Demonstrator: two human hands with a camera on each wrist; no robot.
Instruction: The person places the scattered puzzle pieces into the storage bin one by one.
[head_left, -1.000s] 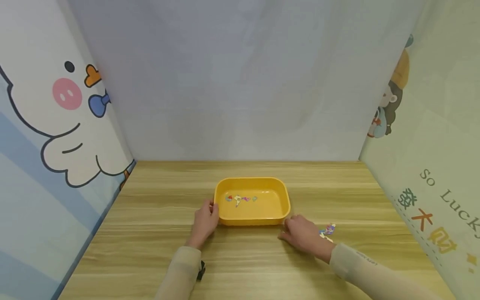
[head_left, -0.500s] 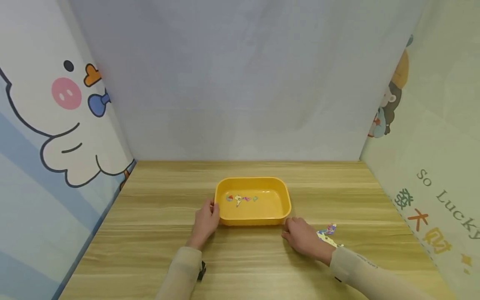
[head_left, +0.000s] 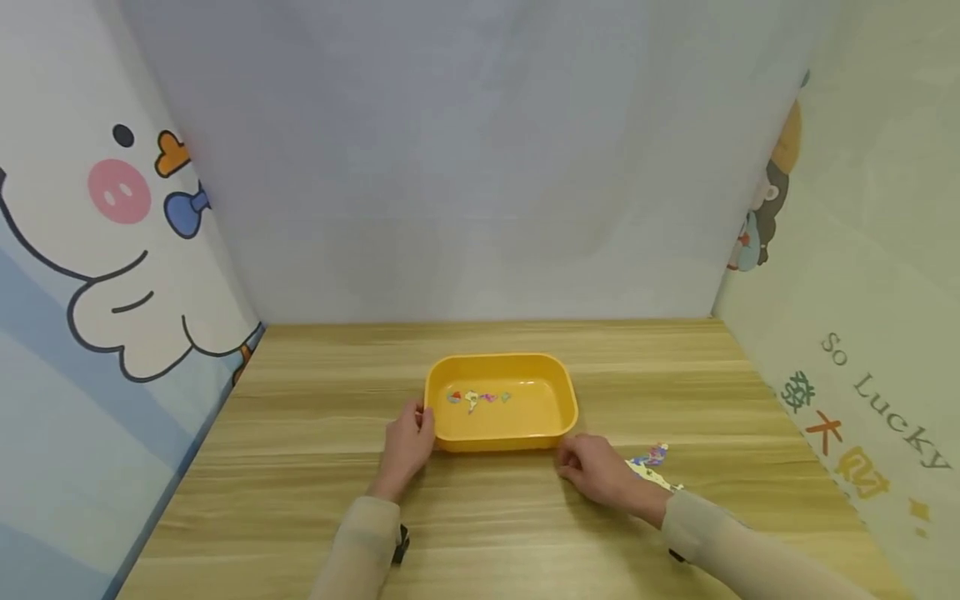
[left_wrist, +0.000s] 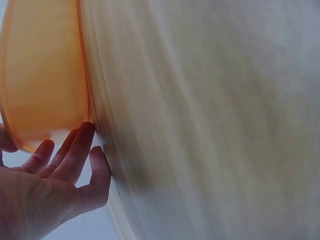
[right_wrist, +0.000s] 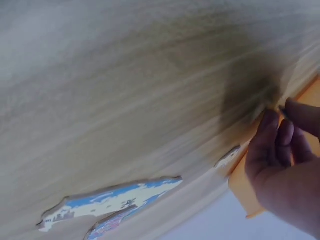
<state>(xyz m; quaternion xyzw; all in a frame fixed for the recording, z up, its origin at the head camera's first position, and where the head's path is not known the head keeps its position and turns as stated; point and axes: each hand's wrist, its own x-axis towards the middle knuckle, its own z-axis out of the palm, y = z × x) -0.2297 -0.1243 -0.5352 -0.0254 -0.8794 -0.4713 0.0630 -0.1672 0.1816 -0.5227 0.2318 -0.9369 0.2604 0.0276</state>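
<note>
A shallow yellow plastic tray [head_left: 495, 443] sits on the wooden table, with several small colourful flat cutouts [head_left: 472, 398] inside at its left. My left hand [head_left: 408, 442] holds the tray's left front corner, its fingers [left_wrist: 75, 155] against the outer end wall and thumb by the rim. At the right front corner is my right hand [head_left: 600, 473], thumb and fingertips together. A tiny dark-edged piece [right_wrist: 283, 112] shows between them, mostly hidden. Beside this hand lie a pale yellow and blue cutout [head_left: 652, 475] and a purple-pink one [head_left: 657, 454].
In the right wrist view another small cutout [right_wrist: 228, 156] lies close to the tray. A grey cloth [head_left: 480, 167] hangs behind the table [head_left: 300, 367]. Printed cloths stand at the left [head_left: 112, 292] and right [head_left: 840, 250].
The whole head view has shifted slightly. My right hand has turned a little, and more of the pale cutout shows beside it. My left hand stays at the tray's corner.
</note>
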